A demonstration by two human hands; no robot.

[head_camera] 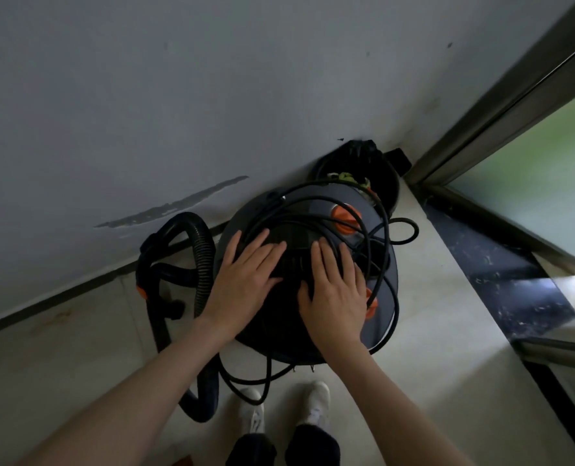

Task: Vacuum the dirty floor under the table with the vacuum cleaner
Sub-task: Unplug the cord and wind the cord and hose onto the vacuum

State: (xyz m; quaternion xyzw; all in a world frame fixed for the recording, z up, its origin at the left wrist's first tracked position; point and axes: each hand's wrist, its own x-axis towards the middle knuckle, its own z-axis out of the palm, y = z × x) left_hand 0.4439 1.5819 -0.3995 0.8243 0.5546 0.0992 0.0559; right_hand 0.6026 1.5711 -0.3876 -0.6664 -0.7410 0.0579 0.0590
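Vacuum cleaner (308, 274), canister type, in a wall corner, directly below both hands.
Left hand (245, 280) and right hand (334, 294) lie flat, fingers spread, on its lid; cord (385, 230) looped across it; hose (200, 250) at its left.

Cord (385, 230) loops over vac lid (313, 203)

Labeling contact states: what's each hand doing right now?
Left hand: open, fingers flat on the vacuum cleaner top.
Right hand: open, flat on the same top, over the black cord.
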